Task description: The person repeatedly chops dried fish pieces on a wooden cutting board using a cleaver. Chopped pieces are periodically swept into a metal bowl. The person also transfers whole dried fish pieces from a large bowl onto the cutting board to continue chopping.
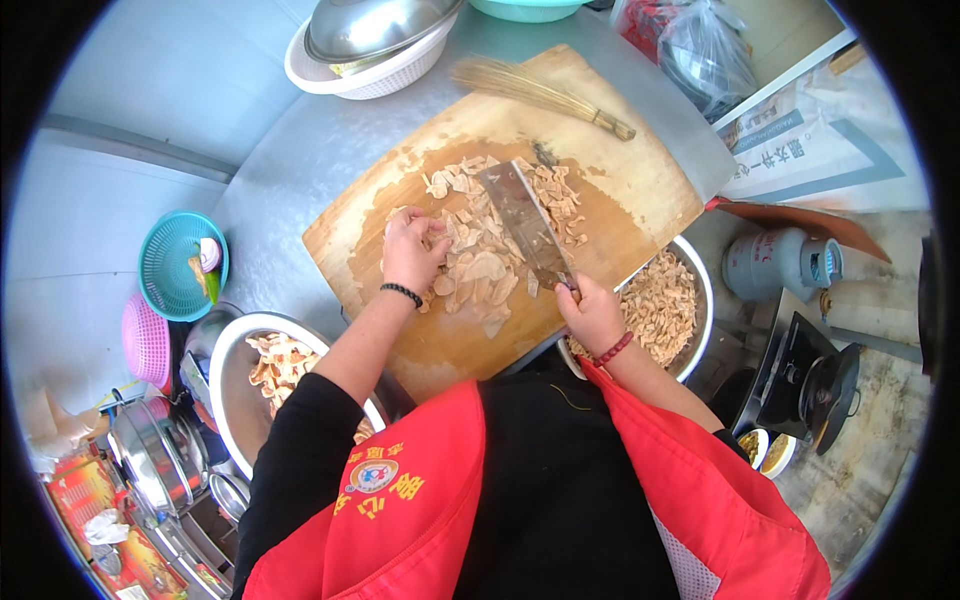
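My right hand [591, 313] grips the handle of a broad cleaver [525, 225], whose blade lies across a spread of thin, pale brown slices [480, 274]. To the right of the blade are narrower cut pieces [555, 195]. My left hand [412, 251] rests at the left side of the slices, fingers curled and touching them; whether it pinches any is hidden. All of this is on a large wooden cutting board [637, 172] with a damp, darker middle. A metal basin of small cut pieces [664, 307] stands beside the board, below my right hand.
A straw brush [547, 94] lies on the board's far part. At lower left is a metal basin [229, 375] holding larger slices. A white basket [375, 82] with a metal bowl stands at the back. A teal basket [169, 270] is at left, a gas cylinder [757, 262] at right.
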### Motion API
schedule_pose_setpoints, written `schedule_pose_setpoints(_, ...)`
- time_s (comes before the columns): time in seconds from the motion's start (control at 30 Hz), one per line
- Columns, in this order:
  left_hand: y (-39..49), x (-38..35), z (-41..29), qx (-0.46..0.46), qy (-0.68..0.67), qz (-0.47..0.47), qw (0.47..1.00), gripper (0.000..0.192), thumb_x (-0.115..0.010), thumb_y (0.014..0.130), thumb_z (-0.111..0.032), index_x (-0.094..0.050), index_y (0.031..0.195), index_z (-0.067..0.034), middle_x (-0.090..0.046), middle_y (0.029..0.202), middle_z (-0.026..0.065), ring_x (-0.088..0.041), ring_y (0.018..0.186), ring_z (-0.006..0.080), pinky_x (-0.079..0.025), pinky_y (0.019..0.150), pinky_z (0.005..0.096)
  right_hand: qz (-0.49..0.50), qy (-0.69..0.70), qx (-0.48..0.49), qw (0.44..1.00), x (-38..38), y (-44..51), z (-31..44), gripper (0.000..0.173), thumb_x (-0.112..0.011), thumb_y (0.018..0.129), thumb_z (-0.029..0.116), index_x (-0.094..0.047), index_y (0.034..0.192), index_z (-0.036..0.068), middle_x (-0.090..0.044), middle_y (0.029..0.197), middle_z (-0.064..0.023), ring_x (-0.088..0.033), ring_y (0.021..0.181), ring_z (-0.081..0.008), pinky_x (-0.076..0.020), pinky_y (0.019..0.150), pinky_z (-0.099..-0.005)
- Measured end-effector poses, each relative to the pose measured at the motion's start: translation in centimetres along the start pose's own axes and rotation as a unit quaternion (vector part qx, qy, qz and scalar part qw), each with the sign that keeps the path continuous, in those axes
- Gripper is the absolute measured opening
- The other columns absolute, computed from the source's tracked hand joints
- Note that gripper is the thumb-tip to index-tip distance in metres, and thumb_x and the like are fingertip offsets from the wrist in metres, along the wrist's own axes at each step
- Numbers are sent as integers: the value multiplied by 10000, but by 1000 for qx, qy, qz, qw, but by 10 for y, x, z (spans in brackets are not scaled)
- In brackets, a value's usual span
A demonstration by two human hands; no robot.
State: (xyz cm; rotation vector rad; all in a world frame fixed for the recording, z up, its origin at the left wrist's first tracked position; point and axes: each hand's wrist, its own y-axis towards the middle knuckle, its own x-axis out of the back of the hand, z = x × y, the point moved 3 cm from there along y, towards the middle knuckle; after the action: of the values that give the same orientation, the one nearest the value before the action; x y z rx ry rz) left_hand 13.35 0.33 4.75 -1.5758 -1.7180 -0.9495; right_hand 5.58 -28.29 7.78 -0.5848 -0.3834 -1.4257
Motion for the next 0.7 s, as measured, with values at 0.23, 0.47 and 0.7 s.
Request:
schedule_pose_setpoints(0.23, -12, -17, 9, -67, -75, -14, 995, 155, -805, 758, -118, -728, 880, -61, -687, 1061, 81, -625, 1017, 275, -508, 890, 378, 54, -84, 96, 990, -27, 8, 30, 204, -566, 928, 223, -611, 871, 33, -655, 736, -206, -653, 683, -392, -514, 620, -498)
schedule_pose_setpoints(0.47, -20, -32, 22, -59, -114, -52, 990, 128, -802, 770, -95, -729, 869, -56, -707, 1020, 84, -662, 955, 254, -535, 830, 354, 105, -192, 68, 973, -51, 11, 44, 179, -505, 936, 171, -601, 891, 28, -675, 765, -213, -668, 702, -413, -532, 645, -524)
schedule_pose_setpoints(0.7, -20, -38, 25, -32, -153, -64, 986, 114, -801, 758, -123, -718, 823, -79, -708, 990, 67, -642, 963, 271, -519, 838, 376, 152, -258, 5, 954, -59, 18, 60, 174, -483, 917, 138, -608, 889, 19, -688, 784, -232, -694, 733, -405, -545, 660, -517)
